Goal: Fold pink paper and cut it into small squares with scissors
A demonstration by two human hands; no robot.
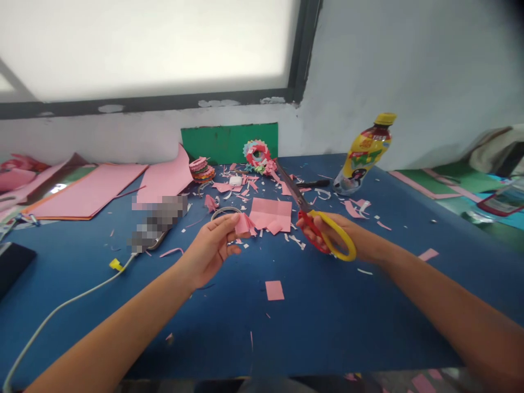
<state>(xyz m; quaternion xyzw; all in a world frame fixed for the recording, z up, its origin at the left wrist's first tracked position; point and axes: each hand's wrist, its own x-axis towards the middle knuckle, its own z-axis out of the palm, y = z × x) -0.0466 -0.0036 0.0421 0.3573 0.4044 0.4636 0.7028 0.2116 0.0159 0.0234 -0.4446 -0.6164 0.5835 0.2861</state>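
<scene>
Between the thumb and fingers of my left hand (213,243) is a small folded piece of pink paper (244,224). My right hand (327,232) grips scissors (302,203) with red and yellow handles, blades pointing up and away to the left. Whether the blades are fully closed is hard to make out. Between the hands lies a creased pink sheet (271,213) with smaller pieces on it. Closer to me rests a pink paper square (274,290). Just behind my left hand, part of a ring-shaped roll (226,209) shows, mostly hidden.
Paper scraps litter the blue table (229,333). A tilted bottle (364,155) stands at the right rear. Paper wreath (257,154) and stacked paper rounds (202,170) sit at the back. Left are pink sheets (90,191) and a phone (158,226) with a white cable (77,297).
</scene>
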